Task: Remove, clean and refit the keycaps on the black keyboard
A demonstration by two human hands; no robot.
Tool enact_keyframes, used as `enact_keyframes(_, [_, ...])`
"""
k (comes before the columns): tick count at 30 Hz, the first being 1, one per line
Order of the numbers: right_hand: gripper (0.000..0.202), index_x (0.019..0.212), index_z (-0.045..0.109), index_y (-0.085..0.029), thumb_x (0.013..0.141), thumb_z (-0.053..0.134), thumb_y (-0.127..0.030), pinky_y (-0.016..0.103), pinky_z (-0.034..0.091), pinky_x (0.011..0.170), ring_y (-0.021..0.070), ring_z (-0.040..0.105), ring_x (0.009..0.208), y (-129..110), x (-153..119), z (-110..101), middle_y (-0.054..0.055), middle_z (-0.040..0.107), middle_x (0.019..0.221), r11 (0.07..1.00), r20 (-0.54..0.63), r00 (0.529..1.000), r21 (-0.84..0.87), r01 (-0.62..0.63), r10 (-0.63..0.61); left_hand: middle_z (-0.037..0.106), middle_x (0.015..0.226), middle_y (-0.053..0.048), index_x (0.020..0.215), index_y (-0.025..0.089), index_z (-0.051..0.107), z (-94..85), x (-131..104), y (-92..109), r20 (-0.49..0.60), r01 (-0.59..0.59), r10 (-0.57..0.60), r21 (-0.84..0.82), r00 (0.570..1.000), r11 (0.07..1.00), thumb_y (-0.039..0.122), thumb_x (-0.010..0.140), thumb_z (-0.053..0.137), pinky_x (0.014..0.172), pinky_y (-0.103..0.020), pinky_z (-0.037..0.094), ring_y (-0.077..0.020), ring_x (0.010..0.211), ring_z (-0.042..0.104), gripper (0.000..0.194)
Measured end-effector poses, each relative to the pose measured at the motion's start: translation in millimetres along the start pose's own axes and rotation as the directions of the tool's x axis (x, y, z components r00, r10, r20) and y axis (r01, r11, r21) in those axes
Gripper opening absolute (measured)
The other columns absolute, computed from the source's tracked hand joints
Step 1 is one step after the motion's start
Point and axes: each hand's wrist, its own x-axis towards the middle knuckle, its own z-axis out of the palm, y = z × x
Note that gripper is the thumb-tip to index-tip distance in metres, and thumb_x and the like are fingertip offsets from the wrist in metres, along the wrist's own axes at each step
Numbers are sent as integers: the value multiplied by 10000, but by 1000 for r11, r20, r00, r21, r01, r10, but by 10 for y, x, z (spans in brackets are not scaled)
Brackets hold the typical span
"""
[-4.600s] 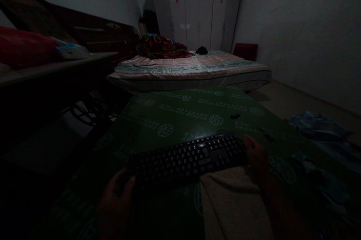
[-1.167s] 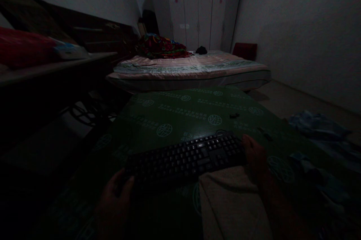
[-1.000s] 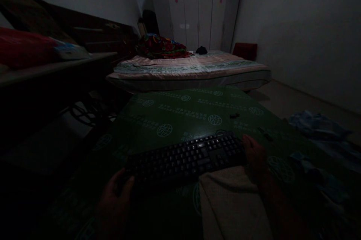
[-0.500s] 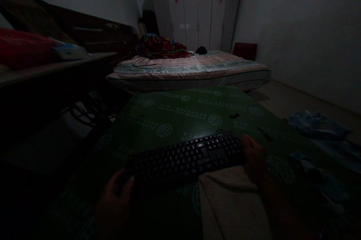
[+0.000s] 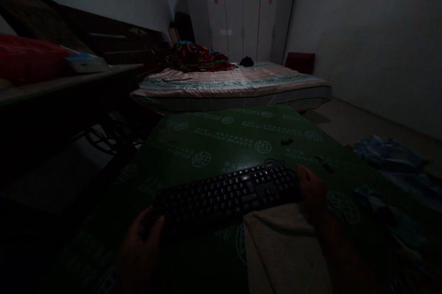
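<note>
A black computer keyboard (image 5: pixel 228 195) lies slightly slanted over the green printed board (image 5: pixel 221 146), its keys facing up. My left hand (image 5: pixel 143 234) grips the keyboard's near left corner, thumb on top and fingers at the edge. At the other end, my right hand (image 5: pixel 311 185) is closed around the right edge. A beige cloth (image 5: pixel 285 248) lies under my right wrist, against the keyboard's front edge. The keyboard's cable (image 5: pixel 272 161) loops behind it. Dim light hides the detail of the fingers.
Small dark pieces (image 5: pixel 287 141) lie on the board behind the keyboard, with another dark object (image 5: pixel 324 163) to the right. A bed (image 5: pixel 235 91) stands beyond the board. Bluish cloths (image 5: pixel 390 153) are on the right, and a shelf (image 5: pixel 120 70) runs along the left.
</note>
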Motion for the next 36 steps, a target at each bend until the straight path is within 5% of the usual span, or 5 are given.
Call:
enact_keyframes(27, [593, 929, 665, -155, 815, 364, -653, 295, 413, 713, 236, 588, 827, 20, 0, -6, 84, 679, 905, 1000, 27, 999, 6, -26, 26, 621, 1209, -132, 1165, 162, 584, -6, -29, 89, 1, 18, -18, 3, 1000, 1000, 500, 641, 534, 973, -477, 447, -338, 1121, 567, 625])
enact_keyframes(36, [596, 941, 656, -143, 811, 369, -649, 293, 408, 715, 236, 583, 828, 9, -11, 0, 94, 675, 883, 1000, 8, 1000, 15, -11, 10, 618, 1197, -134, 1160, 192, 586, 24, 37, -79, -18, -9, 8, -24, 1000, 1000, 558, 635, 556, 962, -518, 440, -353, 1124, 562, 641])
